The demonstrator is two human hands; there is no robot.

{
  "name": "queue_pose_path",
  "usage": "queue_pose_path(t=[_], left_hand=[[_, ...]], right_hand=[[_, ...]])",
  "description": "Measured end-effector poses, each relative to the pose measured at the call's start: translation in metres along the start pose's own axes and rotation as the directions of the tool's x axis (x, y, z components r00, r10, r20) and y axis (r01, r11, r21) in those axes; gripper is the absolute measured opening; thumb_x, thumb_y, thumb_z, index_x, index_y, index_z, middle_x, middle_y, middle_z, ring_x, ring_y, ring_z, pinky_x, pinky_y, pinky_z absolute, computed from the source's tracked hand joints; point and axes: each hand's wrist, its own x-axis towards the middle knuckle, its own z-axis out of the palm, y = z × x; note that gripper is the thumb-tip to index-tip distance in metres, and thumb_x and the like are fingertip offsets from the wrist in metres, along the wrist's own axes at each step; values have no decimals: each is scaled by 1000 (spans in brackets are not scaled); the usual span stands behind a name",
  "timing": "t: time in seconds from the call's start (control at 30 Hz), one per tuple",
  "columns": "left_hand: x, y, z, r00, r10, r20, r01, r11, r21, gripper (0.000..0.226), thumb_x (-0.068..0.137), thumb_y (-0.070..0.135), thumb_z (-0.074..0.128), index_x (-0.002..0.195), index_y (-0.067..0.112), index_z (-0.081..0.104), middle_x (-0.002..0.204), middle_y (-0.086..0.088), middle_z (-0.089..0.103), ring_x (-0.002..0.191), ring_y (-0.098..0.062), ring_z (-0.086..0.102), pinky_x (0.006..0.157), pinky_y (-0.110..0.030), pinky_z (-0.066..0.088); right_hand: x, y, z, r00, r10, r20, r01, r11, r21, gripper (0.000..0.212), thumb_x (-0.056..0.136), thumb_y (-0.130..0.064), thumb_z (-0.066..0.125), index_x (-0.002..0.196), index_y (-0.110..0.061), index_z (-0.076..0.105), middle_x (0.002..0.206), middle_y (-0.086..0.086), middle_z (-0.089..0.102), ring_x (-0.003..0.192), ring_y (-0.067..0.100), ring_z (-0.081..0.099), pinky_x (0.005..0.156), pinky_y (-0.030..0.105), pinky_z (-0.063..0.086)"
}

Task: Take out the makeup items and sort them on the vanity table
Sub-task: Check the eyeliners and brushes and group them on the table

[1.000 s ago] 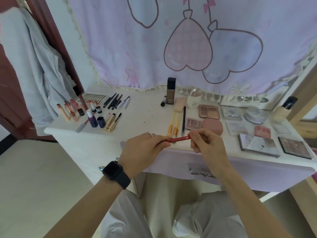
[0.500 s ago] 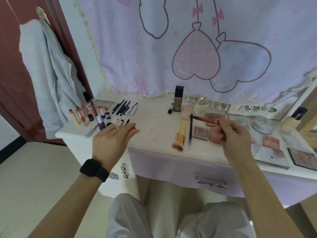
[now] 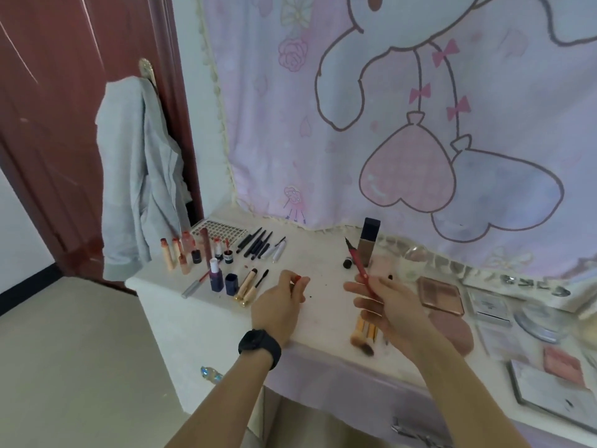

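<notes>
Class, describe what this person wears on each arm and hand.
A black smartwatch on a black band sits at the wrist of the left hand. The right hand and its wrist wear nothing visible. Both forearms are bare; no sleeves show.

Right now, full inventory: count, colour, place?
vanity table: one, white, centre
liner pen: one, red, in right hand
cap: one, red, pinched by left hand
lip tubes: several, peach and red, table's far left
pencils: about five, black, behind left hand
foundation bottle: one, brown, black-capped, upright at back
brushes: few, gold-handled, under right hand
palette: one, pink, beside right hand
garment: one, grey, on door handle
left hand: one, watch on wrist
right hand: one
</notes>
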Motion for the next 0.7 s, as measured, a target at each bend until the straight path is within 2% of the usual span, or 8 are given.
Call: queue_pose_path(t=[0.07, 0.17, 0.3, 0.4, 0.5, 0.57, 0.7], left_hand=[[3, -6, 1, 998, -60, -17, 59, 996, -67, 28, 103, 51, 36, 107, 27, 50, 78, 16, 66, 67, 0, 59, 58, -27, 46], [6, -11, 2, 994, -94, -46, 89, 989, -116, 23, 104, 48, 36, 107, 28, 48, 79, 16, 65, 68, 0, 59, 56, -21, 43], [8, -16, 3, 986, -125, -114, 103, 978, -180, 21, 104, 47, 36, 108, 29, 46, 82, 14, 67, 73, -6, 63, 60, -26, 48], [11, -19, 5, 977, -152, -149, 115, 966, -231, 16, 103, 47, 37, 103, 33, 43, 84, 11, 69, 76, -8, 64, 64, -30, 50], [14, -21, 6, 972, -162, -172, 115, 959, -259, 16, 103, 49, 38, 101, 33, 42, 84, 11, 69, 77, -11, 64, 64, -33, 51], [14, -22, 6, 971, -157, -182, 107, 960, -258, 21, 103, 49, 37, 103, 30, 46, 83, 11, 68, 78, -12, 64, 65, -35, 51], [14, -24, 5, 972, -143, -188, 93, 964, -249, 28, 103, 49, 36, 106, 25, 49, 83, 10, 68, 76, -13, 64, 65, -37, 52]], right_hand=[[16, -3, 14, 1000, -15, 17, 18, 975, -222, 24, 110, -23, 41, 113, -10, 60, 96, 1, 79, 80, 19, 69, 70, 30, 52], [50, -5, 40, 998, -50, 40, 63, 882, -468, 16, 107, -29, 48, 110, -16, 56, 97, -6, 79, 88, 13, 70, 76, 30, 55], [103, 0, 76, 986, -152, 70, 154, 664, -732, 13, 98, -36, 59, 102, -25, 63, 92, -12, 66, 94, 14, 62, 91, 40, 55], [131, 1, 102, 984, -165, 69, 150, 551, -821, 19, 93, -34, 63, 94, -19, 75, 89, -2, 73, 94, 23, 68, 87, 38, 56], [153, 4, 122, 992, -117, 37, 90, 491, -867, 23, 83, -31, 70, 82, -9, 78, 81, 6, 75, 84, 27, 70, 72, 34, 53], [160, 5, 131, 995, -101, 1, 48, 470, -881, 23, 75, -31, 74, 78, -8, 77, 72, 4, 73, 77, 24, 69, 64, 31, 50], [167, 8, 141, 997, -66, -34, 15, 626, -780, 12, 74, -18, 75, 64, -11, 76, 66, 2, 75, 71, 21, 76, 82, 36, 61]])
